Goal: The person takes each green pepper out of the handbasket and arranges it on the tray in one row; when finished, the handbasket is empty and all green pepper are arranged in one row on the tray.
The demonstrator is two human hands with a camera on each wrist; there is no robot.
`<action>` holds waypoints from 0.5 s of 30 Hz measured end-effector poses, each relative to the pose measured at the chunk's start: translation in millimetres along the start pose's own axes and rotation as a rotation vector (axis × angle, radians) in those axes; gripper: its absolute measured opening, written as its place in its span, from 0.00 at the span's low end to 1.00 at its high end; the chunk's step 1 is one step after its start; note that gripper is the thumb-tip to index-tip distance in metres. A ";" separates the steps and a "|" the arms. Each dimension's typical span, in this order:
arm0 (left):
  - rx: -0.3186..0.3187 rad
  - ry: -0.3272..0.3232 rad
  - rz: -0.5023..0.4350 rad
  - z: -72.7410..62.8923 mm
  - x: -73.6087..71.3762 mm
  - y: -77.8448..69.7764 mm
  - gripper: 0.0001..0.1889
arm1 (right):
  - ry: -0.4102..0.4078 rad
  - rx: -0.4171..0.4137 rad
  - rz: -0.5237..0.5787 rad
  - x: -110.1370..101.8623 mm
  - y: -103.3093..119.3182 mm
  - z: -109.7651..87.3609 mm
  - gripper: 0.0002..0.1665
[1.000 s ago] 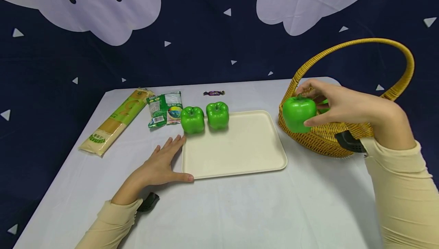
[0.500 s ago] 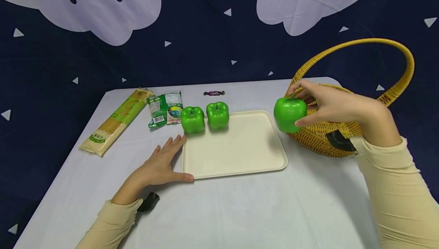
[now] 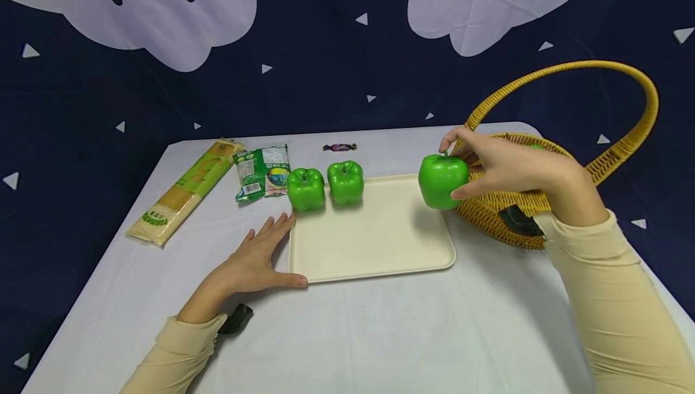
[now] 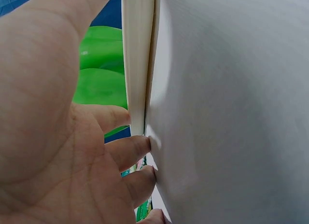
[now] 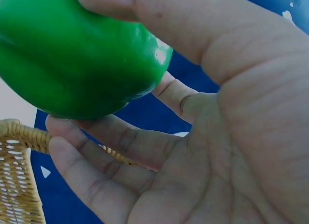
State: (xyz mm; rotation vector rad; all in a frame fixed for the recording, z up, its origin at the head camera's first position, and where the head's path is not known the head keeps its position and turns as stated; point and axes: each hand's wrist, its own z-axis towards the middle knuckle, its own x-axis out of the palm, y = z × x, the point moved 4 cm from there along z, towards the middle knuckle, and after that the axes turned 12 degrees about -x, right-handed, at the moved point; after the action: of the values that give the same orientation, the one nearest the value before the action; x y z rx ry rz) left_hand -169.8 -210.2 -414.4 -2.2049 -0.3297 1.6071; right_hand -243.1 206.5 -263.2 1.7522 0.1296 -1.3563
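My right hand (image 3: 496,162) holds a glossy green bell pepper (image 3: 441,181) between thumb and fingers, raised over the right end of a cream tray (image 3: 374,237). The right wrist view shows the same bell pepper (image 5: 77,60) close up, thumb on one side and fingertips on the other. At the tray's left edge my left hand (image 3: 247,261) lies with fingers spread, thumb and a fingertip at the rim. In the left wrist view its fingers reach along the tray's side (image 4: 137,64). Two more green peppers, one (image 3: 306,190) beside the other (image 3: 345,183), sit at the tray's back left.
A wicker basket (image 3: 505,225) with a tall arched handle (image 3: 586,65) stands right of the tray, and a bit of green shows inside it. Behind the tray lies a purple-wrapped candy (image 3: 339,148). A green snack packet (image 3: 263,172) and a long noodle pack (image 3: 187,192) lie at the left.
My right hand has carried the bell pepper leftward, from in front of the basket to over the tray's right end. My left hand has stayed at the tray's left edge.
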 end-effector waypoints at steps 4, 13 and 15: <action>-0.002 0.001 -0.002 -0.3 -0.4 -0.3 0.72 | 0.014 0.001 0.015 4.1 0.4 7.6 0.44; -0.006 0.003 -0.004 -0.8 -0.6 -1.1 0.72 | 0.040 0.020 0.042 12.5 1.0 23.7 0.44; -0.006 0.004 -0.006 -1.0 -0.6 -1.1 0.72 | 0.044 0.019 0.044 14.4 1.3 27.6 0.45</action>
State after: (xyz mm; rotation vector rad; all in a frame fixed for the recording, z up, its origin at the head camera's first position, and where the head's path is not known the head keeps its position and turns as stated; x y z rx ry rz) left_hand -169.0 -209.6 -413.2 -2.2089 -0.3398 1.6010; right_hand -256.7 180.9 -274.5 1.7912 0.1022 -1.2916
